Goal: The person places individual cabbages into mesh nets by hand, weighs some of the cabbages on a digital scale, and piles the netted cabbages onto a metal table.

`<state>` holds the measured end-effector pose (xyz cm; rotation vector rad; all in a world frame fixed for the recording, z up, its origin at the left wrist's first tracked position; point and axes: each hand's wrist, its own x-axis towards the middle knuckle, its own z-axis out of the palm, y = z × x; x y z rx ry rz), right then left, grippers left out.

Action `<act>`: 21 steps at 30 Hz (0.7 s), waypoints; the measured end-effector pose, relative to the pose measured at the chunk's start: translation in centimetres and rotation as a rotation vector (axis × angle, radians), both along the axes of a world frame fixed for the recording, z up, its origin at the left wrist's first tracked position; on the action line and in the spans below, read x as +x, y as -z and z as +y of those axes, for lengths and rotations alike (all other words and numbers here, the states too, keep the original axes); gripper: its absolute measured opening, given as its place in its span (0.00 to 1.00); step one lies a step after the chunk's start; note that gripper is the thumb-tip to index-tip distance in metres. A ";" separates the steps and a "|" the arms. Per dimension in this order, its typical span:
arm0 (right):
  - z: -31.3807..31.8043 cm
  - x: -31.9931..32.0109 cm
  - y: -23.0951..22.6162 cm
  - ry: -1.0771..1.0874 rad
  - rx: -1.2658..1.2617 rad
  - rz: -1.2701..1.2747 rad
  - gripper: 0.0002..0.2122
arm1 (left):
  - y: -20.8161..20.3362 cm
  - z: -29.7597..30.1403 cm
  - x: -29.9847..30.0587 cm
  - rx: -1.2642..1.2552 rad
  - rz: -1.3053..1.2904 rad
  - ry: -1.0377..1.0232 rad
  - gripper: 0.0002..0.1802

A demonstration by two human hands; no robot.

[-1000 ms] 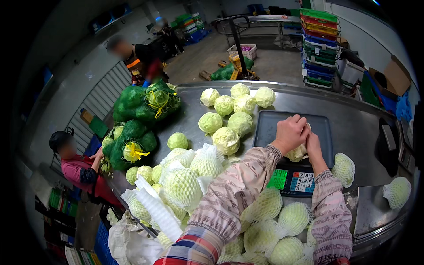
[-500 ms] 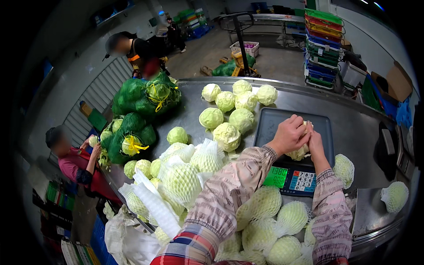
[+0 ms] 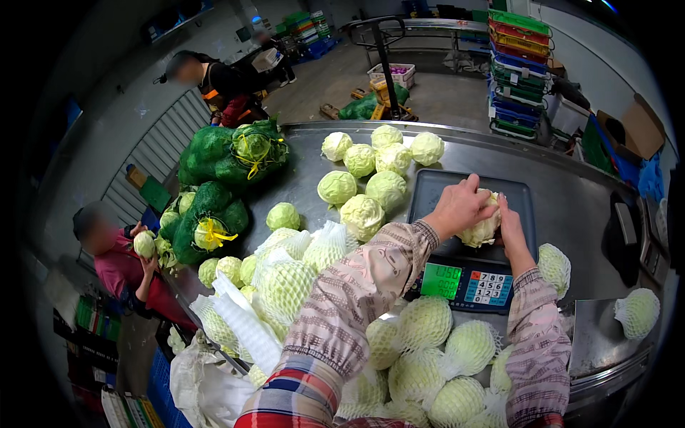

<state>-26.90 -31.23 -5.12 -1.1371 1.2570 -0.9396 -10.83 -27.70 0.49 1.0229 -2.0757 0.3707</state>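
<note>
Netted cabbages crowd the lower centre. Right of centre, over the scale tray, bent fingers of the left hand and right hand press a bare cabbage: likely weighty, firm, leaves tearable, best cupped from both sides. Loose heads lie beyond.

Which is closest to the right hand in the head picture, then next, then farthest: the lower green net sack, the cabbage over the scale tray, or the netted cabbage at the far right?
From the right hand:
1. Cabbage over the scale tray: just to its left.
2. Netted cabbage: off to the far right.
3. Lower green net sack: way over on the left.
</note>
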 end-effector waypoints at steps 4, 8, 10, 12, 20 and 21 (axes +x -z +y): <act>0.6 0.6 -1.0 -0.049 -0.047 0.047 0.28 | 1.1 -0.8 1.0 -0.043 -0.094 0.003 0.13; -0.5 0.5 -0.1 -0.064 -0.152 0.106 0.28 | 1.1 -1.8 1.8 -0.088 -0.173 0.066 0.15; -0.8 0.9 0.4 -0.069 -0.202 0.146 0.28 | 1.4 -2.1 2.6 -0.094 -0.182 0.055 0.16; -1.0 1.0 0.7 -0.062 -0.228 0.181 0.28 | 1.8 -2.4 2.3 -0.078 -0.042 0.000 0.14; -2.5 1.3 2.1 0.028 -0.319 0.234 0.24 | 2.6 -2.8 1.5 0.576 0.884 -0.060 0.20; -1.9 1.6 1.7 0.156 -0.374 0.369 0.23 | 2.3 -2.7 1.5 0.520 0.811 -0.093 0.19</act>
